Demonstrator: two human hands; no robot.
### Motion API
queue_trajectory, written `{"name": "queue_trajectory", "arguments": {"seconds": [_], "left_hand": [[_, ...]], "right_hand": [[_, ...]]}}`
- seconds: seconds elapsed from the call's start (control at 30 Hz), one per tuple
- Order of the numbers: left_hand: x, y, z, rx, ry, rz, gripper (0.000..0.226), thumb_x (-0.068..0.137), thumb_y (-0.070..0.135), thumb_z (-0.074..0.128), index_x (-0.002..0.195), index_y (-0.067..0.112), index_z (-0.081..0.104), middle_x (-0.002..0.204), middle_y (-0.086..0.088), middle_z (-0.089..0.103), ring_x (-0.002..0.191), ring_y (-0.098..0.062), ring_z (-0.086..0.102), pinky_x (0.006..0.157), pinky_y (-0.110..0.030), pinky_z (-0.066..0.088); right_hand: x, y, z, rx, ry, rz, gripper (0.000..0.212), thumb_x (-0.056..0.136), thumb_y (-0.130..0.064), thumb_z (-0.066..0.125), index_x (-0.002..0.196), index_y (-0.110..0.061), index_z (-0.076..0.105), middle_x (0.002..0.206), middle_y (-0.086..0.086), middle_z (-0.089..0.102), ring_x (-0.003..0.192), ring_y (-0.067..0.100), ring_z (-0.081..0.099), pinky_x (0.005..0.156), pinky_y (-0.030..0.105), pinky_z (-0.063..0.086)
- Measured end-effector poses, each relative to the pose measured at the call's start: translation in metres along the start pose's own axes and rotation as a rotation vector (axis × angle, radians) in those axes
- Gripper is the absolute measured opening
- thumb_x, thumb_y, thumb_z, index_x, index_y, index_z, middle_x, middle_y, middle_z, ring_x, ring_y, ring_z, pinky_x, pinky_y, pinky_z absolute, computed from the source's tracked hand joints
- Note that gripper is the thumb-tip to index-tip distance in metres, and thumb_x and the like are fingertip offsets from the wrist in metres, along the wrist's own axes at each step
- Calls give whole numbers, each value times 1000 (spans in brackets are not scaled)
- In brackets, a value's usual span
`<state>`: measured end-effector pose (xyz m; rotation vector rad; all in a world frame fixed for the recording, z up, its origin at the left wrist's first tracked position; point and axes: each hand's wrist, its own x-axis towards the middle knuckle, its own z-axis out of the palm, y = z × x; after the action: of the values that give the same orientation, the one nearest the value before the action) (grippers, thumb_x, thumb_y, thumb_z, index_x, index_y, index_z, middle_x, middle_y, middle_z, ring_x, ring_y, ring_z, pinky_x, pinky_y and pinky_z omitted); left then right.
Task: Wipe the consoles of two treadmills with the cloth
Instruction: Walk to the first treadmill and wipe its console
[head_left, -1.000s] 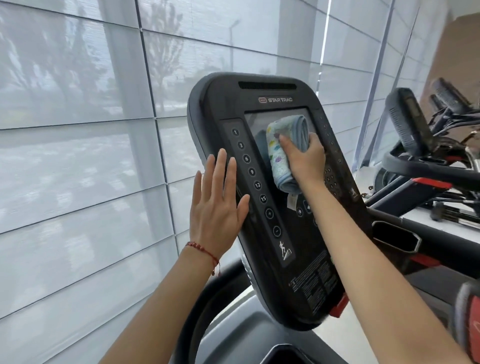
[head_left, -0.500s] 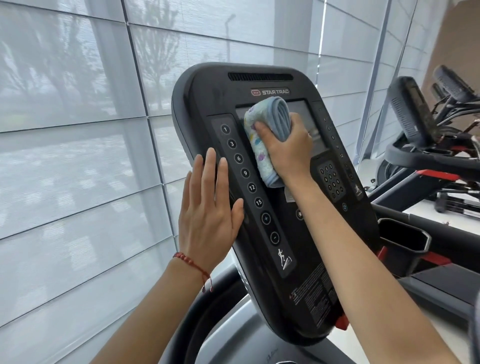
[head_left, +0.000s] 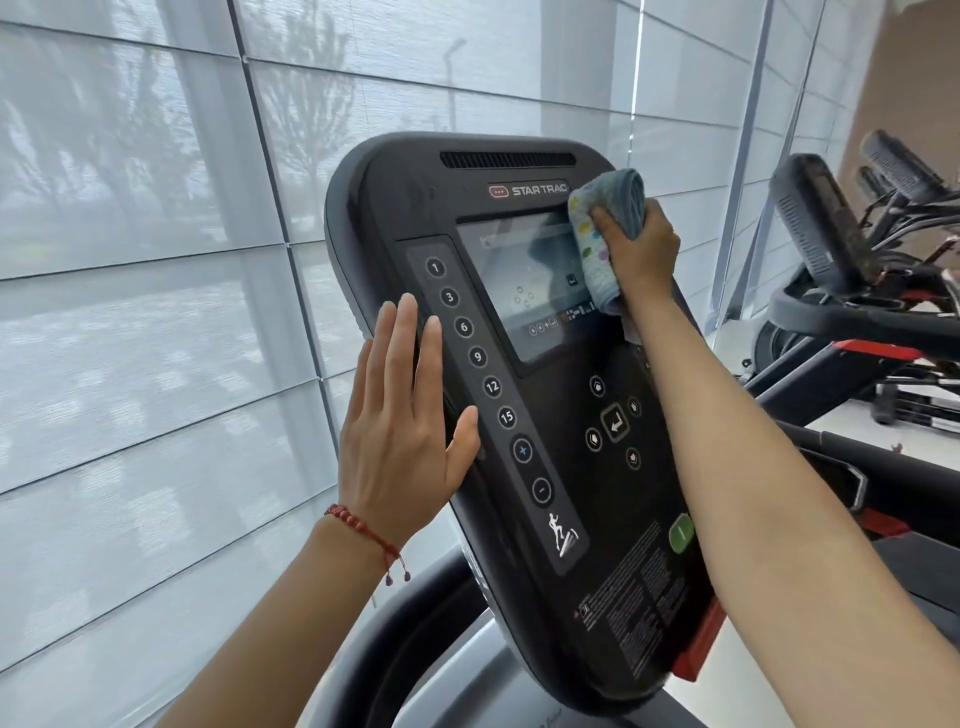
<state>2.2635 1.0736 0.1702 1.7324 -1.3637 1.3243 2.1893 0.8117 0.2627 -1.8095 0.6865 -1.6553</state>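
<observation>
- A person's right hand (head_left: 641, 249) grips a rolled cloth (head_left: 605, 234), fingers curled round it, and presses it against the upper right corner of a treadmill console (head_left: 545, 467), at about one o'clock on the panel.
- The cloth is blue towelling with a white, colour-dotted side. It looks soft, light and easily bunched, so a full-hand grip round the roll seems the surest hold.
- The left hand (head_left: 402, 431) lies flat with fingers straight and together, resting on the console's left edge at nine o'clock, beside a column of numbered buttons (head_left: 478, 358).
- The console is a tall, glossy black Star Trac panel, tilted back. It appears rigid and smooth, and its touchscreen (head_left: 524, 280) at twelve o'clock probably wants light pressure.
- Navigation keys (head_left: 615, 421) sit at the panel's centre and a green button (head_left: 681, 532) at four o'clock. A wipe could press them by accident.
- A second treadmill console (head_left: 815, 218) stands well apart at three o'clock, with more machines behind it.
- Shaded windows (head_left: 156, 260) fill the background from nine to twelve o'clock.
- Nothing visible blocks the cloth's path across the panel.
</observation>
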Motion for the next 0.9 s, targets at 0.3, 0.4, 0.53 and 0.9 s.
{"name": "queue_trajectory", "arguments": {"seconds": [0.3, 0.4, 0.53, 0.9], "left_hand": [[0, 4, 6, -51, 21, -28, 58, 96, 28, 28, 137, -13, 31, 145, -29, 25, 138, -41, 19, 112, -50, 24], [0, 4, 6, -56, 31, -29, 58, 94, 25, 33, 136, -14, 31, 144, -30, 25, 137, -42, 19, 111, -52, 25], [-3, 5, 5, -85, 43, -27, 57, 95, 25, 33, 135, -15, 33, 144, -32, 26, 137, -42, 19, 108, -54, 28], [-3, 4, 8, -88, 45, -24, 56, 94, 24, 35, 134, -15, 35, 143, -32, 27, 137, -42, 20, 105, -56, 32]], "right_hand": [[-36, -27, 5, 3, -71, -21, 38, 80, -42, 68, 94, -7, 63, 87, 2, 65, 82, 20, 61, 66, 21, 39], [-61, -37, 8, 46, -179, -106, 28, 78, -38, 71, 83, -14, 60, 68, -8, 56, 60, 1, 52, 52, 7, 37], [-63, -31, 5, 82, -220, -170, 25, 78, -33, 73, 76, -16, 54, 61, -13, 51, 54, -6, 50, 53, 7, 36], [11, 27, -21, -75, -33, -18, 43, 86, -36, 63, 106, 2, 58, 104, 20, 66, 89, 26, 59, 57, 10, 31]]}}
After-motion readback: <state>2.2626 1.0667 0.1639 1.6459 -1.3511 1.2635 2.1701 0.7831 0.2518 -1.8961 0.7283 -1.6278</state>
